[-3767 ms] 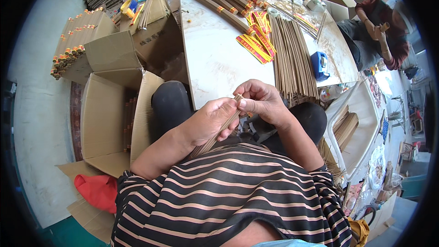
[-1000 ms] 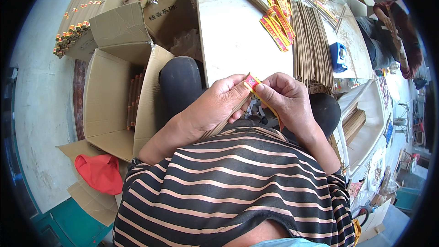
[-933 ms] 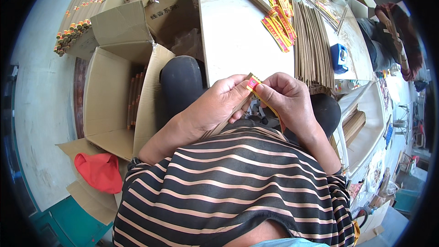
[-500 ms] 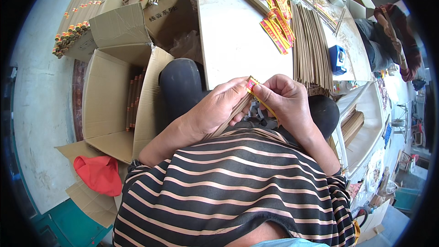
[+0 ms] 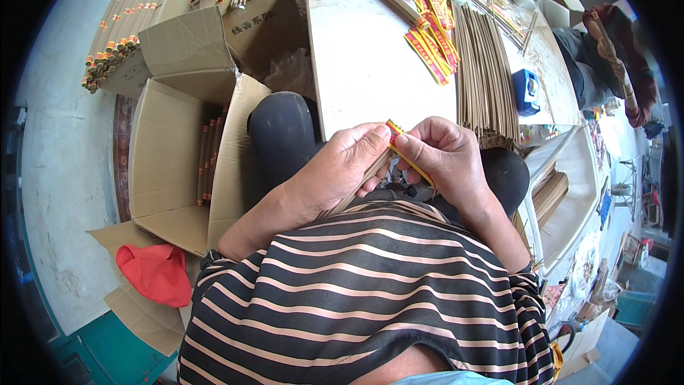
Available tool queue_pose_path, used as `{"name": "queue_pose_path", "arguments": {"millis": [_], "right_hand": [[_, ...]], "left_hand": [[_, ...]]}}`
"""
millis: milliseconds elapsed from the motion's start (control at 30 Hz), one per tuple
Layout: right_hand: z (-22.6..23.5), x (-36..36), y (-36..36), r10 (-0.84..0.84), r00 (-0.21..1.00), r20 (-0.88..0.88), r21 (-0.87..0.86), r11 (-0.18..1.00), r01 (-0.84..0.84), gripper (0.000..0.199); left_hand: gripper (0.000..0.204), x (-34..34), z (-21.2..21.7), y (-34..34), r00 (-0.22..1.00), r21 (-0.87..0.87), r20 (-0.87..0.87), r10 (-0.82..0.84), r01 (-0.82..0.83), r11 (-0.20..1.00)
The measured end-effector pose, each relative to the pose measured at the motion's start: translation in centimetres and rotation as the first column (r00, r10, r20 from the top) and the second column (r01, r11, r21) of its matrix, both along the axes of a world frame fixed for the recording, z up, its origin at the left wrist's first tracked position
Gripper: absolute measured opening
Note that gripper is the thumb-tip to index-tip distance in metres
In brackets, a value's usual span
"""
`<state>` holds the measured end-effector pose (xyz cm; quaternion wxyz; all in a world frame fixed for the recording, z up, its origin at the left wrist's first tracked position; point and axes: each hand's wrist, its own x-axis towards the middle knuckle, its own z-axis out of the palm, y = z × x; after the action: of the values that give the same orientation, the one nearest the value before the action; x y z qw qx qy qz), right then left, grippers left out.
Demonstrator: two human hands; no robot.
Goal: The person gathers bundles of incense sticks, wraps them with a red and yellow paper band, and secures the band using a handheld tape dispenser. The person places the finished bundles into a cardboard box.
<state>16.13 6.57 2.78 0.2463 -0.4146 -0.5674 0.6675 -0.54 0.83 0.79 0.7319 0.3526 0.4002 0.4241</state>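
My left hand [image 5: 340, 162] is wrapped round a bundle of thin brown incense sticks [image 5: 376, 165], which slants back toward my body over my lap. A red and yellow paper label strip [image 5: 394, 133] lies against the bundle's far end, under my left thumb. My right hand [image 5: 443, 155] pinches the same strip between thumb and fingers, and its loose tail hangs down below. On the white table [image 5: 370, 64] ahead lie a pile of similar label strips [image 5: 433, 46] and a wide row of loose incense sticks [image 5: 486, 71].
An open cardboard box [image 5: 167, 150] holding banded bundles stands at my left. Stacked bundles [image 5: 125, 28] rest beyond it. A blue tape dispenser [image 5: 526, 93] sits at the table's right edge. Someone in dark clothes [image 5: 605, 64] is at the far right. Red cloth [image 5: 153, 273] lies lower left.
The label strip has turned slightly at the bundle's end, as my fingers shift a little on it. Both hands stay in nearly the same place.
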Motion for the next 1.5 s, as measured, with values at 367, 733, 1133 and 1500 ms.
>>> {"name": "queue_pose_path", "arguments": {"millis": [367, 733, 1133, 1500], "right_hand": [[0.2, 0.6, 0.5, 0.041, 0.999, 0.023, -0.07, 0.997, -0.039, 0.02], [-0.2, 0.6, -0.2, -0.03, 0.998, 0.064, 0.003, 1.0, 0.03, 0.02], [-3.1, 1.5, 0.4, -0.011, 0.988, -0.155, 0.049, 0.999, 0.019, 0.023], [0.3, 2.7, 0.2, 0.067, 0.965, 0.253, 0.141, 0.984, -0.105, 0.028]], "left_hand": [[0.036, 0.1, 0.0, 0.1, 0.998, -0.088, 0.061, 0.015, -0.009, 0.996], [0.039, 0.7, 0.5, -0.3, 0.999, -0.02, -0.041, 0.026, -0.027, 0.999], [0.045, 1.6, 0.9, -0.5, 0.985, 0.048, -0.163, 0.058, -0.051, 0.998], [0.052, 3.4, 0.1, -1.0, 0.783, 0.304, -0.573, 0.241, -0.07, 0.95]]}}
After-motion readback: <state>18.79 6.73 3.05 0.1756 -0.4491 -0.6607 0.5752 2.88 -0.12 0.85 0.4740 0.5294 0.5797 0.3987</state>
